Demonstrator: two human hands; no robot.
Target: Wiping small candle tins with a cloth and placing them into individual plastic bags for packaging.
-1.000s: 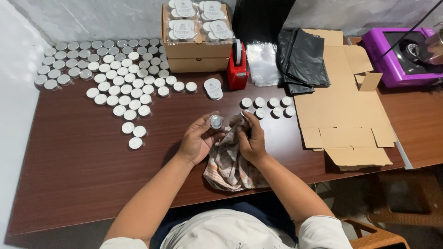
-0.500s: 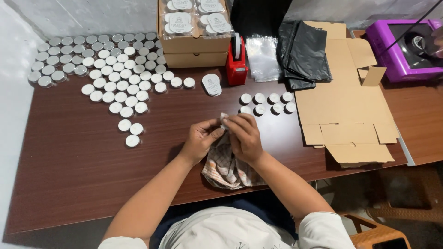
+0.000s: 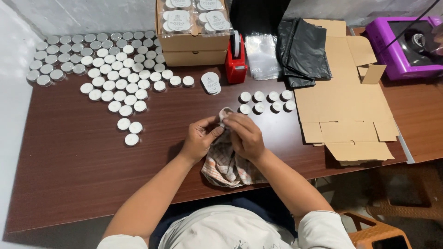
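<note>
My left hand (image 3: 199, 137) and my right hand (image 3: 245, 134) are pressed together above the near middle of the brown table (image 3: 83, 170). Both grip a checked cloth (image 3: 226, 166). Its upper end is bunched between my fingers, and the rest hangs down onto the table edge. Whatever the cloth is wrapped around is hidden by it and by my fingers. A short row of several small white-topped round tins (image 3: 265, 101) lies just beyond my right hand.
Many small round tins (image 3: 101, 69) cover the back left of the table. Two stacked cardboard boxes (image 3: 194, 46), a red tape dispenser (image 3: 236, 62), clear bags (image 3: 261, 55), black bags (image 3: 302, 50), flat cardboard (image 3: 346, 106) and a purple machine (image 3: 406, 46) line the back and right.
A small tin showed in my left hand one second ago. Now the cloth is pulled up over it, and my fingers are closed around the bundle.
</note>
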